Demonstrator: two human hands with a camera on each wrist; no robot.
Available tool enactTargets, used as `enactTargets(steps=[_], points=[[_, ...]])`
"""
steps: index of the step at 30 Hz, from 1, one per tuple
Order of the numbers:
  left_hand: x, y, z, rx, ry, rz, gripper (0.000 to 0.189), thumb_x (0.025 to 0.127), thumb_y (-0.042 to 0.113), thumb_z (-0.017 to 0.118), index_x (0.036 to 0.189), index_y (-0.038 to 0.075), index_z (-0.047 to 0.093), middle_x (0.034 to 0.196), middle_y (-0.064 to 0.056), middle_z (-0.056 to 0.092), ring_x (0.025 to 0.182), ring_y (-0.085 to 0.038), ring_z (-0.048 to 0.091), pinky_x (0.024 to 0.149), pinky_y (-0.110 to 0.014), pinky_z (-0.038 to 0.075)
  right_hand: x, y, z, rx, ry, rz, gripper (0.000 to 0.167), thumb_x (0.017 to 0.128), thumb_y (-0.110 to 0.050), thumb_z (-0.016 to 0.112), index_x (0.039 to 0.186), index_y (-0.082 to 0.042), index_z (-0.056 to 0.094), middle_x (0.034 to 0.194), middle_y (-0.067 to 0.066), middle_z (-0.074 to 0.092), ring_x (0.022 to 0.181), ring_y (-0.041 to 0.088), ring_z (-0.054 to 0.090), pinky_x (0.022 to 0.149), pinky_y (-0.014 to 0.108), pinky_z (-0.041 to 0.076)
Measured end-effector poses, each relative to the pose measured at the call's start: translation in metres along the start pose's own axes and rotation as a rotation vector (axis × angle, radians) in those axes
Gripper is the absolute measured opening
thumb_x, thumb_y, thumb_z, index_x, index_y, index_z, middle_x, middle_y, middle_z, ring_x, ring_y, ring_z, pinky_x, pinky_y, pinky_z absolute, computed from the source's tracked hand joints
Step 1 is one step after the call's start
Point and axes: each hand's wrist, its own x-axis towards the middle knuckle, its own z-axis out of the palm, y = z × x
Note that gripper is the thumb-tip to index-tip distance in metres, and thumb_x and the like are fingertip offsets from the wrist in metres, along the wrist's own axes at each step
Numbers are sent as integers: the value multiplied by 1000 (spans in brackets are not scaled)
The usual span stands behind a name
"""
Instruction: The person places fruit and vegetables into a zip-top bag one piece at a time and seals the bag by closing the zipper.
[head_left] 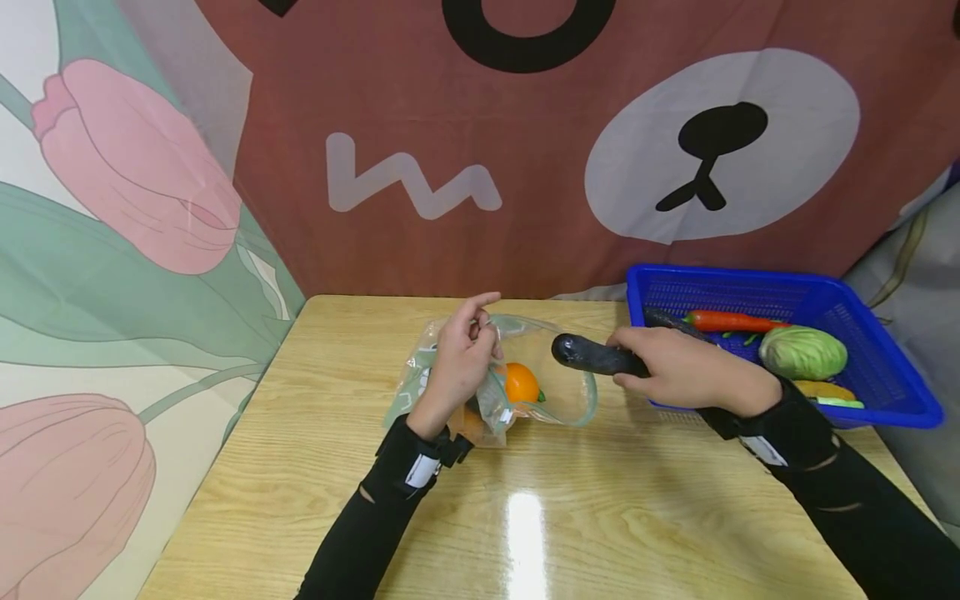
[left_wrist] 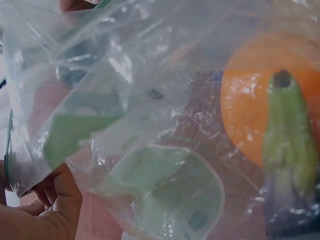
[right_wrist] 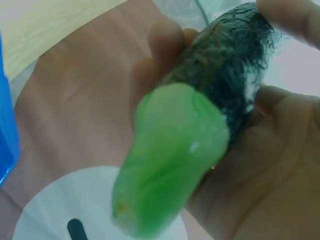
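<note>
My left hand [head_left: 459, 362] pinches the rim of a clear plastic bag [head_left: 555, 392] and holds its mouth up above the wooden table [head_left: 315, 467]. An orange fruit [head_left: 521, 382] with a green stem lies inside the bag; the left wrist view shows the bag [left_wrist: 150, 125] close up with the orange fruit [left_wrist: 260, 110] behind the film. My right hand [head_left: 675, 367] grips a dark eggplant [head_left: 592, 355] by its stem end, its tip pointing at the bag's mouth. In the right wrist view the eggplant [right_wrist: 225, 75] shows a green cap [right_wrist: 170, 160].
A blue plastic basket [head_left: 885, 400] stands at the table's right, holding a carrot [head_left: 731, 321], a green cabbage [head_left: 802, 352], a yellow piece and another dark vegetable. A bear-print cloth hangs behind; a tulip-print cloth covers the left side.
</note>
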Motion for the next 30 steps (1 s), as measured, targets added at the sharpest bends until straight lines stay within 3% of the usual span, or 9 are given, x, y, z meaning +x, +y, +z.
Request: enactTargets(steps=[12,17,23,26,30], points=[[0,2,-2,-9,-6,15,41,93,-4,37,134,-2,46,72,-2,37,67,-39,54,53,-21,44,12,-33,17,-54,23,-82,27,88,-29,66,108,-11,62,92,-2,60,70,8,51,64,27,46],[-2,3,-3,-4,-4,22,41,94,-4,37,134,-1,46,73,-2,37,66,-35,54,58,-32,50,21,-50,29,-130,47,-104,31,88,-28,66,108,-5,63,86,2,59,65,8,52,59,25,47],[-4,3,-3,-10,-12,36,41,95,-3,36,135,-1,45,74,-2,38,66,-37,53,62,-37,52,36,-68,39,-157,-4,-112,40,87,-15,62,121,6,58,102,15,62,78,19,62,67,31,53],[-5,3,-3,-16,-14,32,41,95,-4,35,134,-1,45,75,-3,38,66,-36,53,62,-35,52,44,-71,43,-154,3,-147,39,83,-8,59,119,7,59,101,15,60,75,18,59,65,29,51],[0,-15,-2,-31,-2,47,40,95,-1,36,134,6,48,74,-4,38,63,-28,53,60,-31,51,57,-72,47,-126,31,-169,23,85,-9,62,107,0,63,89,10,54,63,13,47,56,25,40]])
